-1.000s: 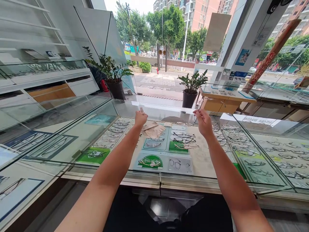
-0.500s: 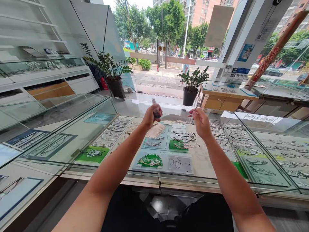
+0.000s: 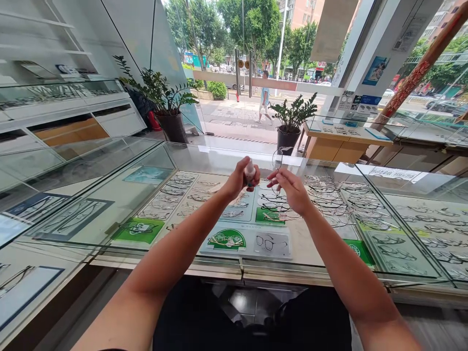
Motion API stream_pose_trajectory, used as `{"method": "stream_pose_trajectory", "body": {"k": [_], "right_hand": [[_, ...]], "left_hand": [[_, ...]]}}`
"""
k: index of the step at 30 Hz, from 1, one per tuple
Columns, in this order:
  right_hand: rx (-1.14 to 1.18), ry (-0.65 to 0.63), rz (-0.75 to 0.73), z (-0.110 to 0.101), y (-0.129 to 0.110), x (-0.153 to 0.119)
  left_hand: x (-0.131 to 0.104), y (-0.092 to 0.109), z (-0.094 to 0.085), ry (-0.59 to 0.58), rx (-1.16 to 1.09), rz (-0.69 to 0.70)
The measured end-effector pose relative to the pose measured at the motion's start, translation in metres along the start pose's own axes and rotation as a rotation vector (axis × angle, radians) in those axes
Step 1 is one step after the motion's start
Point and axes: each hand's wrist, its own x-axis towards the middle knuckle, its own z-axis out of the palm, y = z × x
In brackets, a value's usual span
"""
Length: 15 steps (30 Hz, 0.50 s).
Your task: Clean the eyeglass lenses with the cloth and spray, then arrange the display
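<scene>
My left hand [image 3: 237, 179] is closed around a small spray bottle [image 3: 250, 171], held upright above the glass counter with its pale top toward the right hand. Just to its right, my right hand [image 3: 290, 189] pinches a pair of thin-rimmed eyeglasses [image 3: 277, 159] between thumb and fingers. One lens stands up above the fingertips; the rest of the frame is partly hidden by the hand. Bottle and glasses are close together but apart. Beneath my left wrist a pale cloth [image 3: 240, 199] lies on the counter, mostly covered by the arm.
Rows of eyeglass frames fill the glass display counter [image 3: 219, 267] below my hands. A clear stand with a green sign [image 3: 228, 239] and a glasses picture [image 3: 271, 244] sits at its near edge. Potted plants [image 3: 171, 127] stand beyond, and a person [image 3: 264, 97] walks outside.
My left hand has moved right with the spray bottle, its top now facing the glasses. My right hand has shifted left and raised the glasses' lens. The two hands are closer together.
</scene>
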Motion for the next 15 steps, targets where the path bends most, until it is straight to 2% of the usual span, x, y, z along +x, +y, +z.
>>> {"method": "stream_pose_trajectory", "body": {"k": [4,8,15], "right_hand": [[0.094,-0.088,0.061,0.006,-0.003,-0.001],[0.138,-0.148,0.081,0.011,-0.007,-0.002],[0.145,-0.162,0.083,0.012,-0.012,-0.004]], "left_hand": [[0.001,-0.01,0.006,0.061,0.128,0.008],[0.003,-0.017,0.007,0.057,0.156,0.004],[0.002,-0.015,0.008,0.104,0.144,0.006]]}}
